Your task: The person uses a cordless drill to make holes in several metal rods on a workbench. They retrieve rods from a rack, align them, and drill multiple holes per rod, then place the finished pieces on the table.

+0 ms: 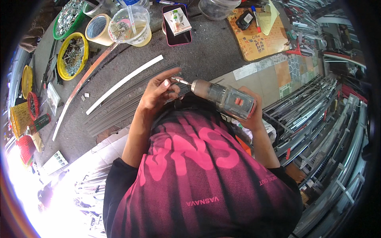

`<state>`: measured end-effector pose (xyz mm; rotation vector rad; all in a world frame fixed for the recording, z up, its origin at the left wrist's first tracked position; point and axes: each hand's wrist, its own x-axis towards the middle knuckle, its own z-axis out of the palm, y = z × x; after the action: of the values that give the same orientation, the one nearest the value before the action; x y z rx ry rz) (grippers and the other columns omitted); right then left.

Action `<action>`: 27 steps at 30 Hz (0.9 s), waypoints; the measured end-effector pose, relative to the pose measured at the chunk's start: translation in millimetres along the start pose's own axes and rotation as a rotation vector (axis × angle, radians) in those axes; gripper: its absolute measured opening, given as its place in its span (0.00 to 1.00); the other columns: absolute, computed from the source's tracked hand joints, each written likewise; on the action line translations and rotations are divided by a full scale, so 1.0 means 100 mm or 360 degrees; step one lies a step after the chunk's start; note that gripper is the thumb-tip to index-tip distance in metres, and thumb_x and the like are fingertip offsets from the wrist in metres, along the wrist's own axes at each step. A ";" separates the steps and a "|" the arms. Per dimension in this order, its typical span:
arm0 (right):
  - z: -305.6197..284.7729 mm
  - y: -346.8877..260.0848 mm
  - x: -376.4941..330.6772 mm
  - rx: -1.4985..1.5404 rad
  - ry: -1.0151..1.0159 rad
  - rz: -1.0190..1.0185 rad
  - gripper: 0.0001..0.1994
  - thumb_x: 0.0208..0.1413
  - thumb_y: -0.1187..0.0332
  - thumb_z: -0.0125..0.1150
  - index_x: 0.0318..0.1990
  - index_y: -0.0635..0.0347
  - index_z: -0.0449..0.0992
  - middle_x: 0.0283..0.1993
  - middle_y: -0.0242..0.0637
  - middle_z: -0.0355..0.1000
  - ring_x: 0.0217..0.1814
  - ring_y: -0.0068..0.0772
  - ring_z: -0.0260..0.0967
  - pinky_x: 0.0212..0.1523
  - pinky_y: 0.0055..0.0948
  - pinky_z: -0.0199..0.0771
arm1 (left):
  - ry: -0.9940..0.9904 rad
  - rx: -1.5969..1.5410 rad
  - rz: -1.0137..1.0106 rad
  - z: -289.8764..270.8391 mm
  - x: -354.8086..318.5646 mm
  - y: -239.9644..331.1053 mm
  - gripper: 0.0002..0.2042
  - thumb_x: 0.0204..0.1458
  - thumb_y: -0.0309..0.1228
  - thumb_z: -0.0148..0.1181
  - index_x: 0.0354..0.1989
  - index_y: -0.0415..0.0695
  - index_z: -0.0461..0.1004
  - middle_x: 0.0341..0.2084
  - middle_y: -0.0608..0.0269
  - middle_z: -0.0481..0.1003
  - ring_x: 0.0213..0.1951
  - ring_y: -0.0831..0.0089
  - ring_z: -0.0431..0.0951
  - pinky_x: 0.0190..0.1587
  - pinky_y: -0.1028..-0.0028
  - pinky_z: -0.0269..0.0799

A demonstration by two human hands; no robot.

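Note:
My right hand grips a grey cordless drill with a brown chuck, held level and pointing left. My left hand is at the drill's tip, fingers pinched on the small bit. Both hands hover over a stack of long grey metal strips lying on the dark workbench. A thin white strip lies diagonally just beyond the grey ones.
At the bench's back stand a yellow bowl of screws, a green bowl, a tape roll, clear tubs, a phone with a small box and an orange board. Metal profiles are racked at right.

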<state>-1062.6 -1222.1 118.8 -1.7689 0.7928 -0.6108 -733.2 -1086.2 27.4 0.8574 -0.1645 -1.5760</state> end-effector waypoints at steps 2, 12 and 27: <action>-0.08 -0.09 0.03 -0.0075 -0.0182 0.0315 0.20 0.48 0.79 0.87 0.46 0.63 0.81 0.45 0.32 0.82 0.49 0.22 0.80 0.51 0.28 0.80 | 0.0174 0.0378 0.0239 0.02 -0.08 0.10 0.25 0.62 0.40 0.86 0.63 0.41 0.87 0.47 0.62 0.88 0.45 0.71 0.87 0.46 0.66 0.86; 0.11 -0.15 0.20 -0.0066 -0.0431 0.0441 0.34 0.54 0.80 0.83 0.71 0.67 0.81 0.66 0.42 0.85 0.67 0.28 0.82 0.69 0.33 0.81 | 0.0579 0.2522 0.1393 -0.04 0.06 -0.18 0.13 0.50 0.25 0.83 0.45 0.49 0.93 0.42 0.67 0.85 0.48 0.59 0.81 0.52 0.58 0.77; 0.05 -0.50 0.48 -0.0535 -0.0644 0.0583 0.35 0.53 0.74 0.85 0.69 0.72 0.80 0.61 0.48 0.87 0.63 0.33 0.85 0.66 0.36 0.83 | 0.0720 0.2391 0.1369 -0.10 0.12 -0.29 0.12 0.50 0.25 0.83 0.43 0.52 0.94 0.42 0.72 0.84 0.48 0.61 0.78 0.53 0.59 0.74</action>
<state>-1016.7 -1244.0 165.8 -1.8956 0.9366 0.1316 -749.6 -1087.2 -1.6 1.8798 -1.2843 -0.1901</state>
